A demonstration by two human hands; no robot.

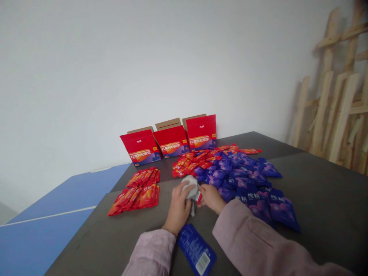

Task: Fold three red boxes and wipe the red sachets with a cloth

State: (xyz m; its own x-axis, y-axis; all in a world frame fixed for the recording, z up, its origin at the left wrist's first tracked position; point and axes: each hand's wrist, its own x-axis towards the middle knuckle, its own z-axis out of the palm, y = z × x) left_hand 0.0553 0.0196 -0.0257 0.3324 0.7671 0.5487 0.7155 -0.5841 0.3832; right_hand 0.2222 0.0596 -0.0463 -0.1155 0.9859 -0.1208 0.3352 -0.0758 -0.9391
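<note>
My left hand (178, 205) is closed around a crumpled whitish cloth (190, 185) above the dark table. Close on its right, my right hand (212, 197) pinches a small red packet (199, 197), which touches the cloth; most of the packet is hidden by the fingers and cloth. A blue pouch (195, 249) lies below the hands, its printed back and barcode facing up. Beside my right hand spreads a pile of blue-purple pouches (244, 176). Behind both hands is a heap of red-orange packets (188, 165).
Stacked rows of red-orange packets (146, 195) lie at the left. Three red cartons with raised flaps, among them the middle carton (172, 142), stand at the back near the wall. A blue surface (71, 203) adjoins the table's left edge. Wooden frames (342, 111) lean at right.
</note>
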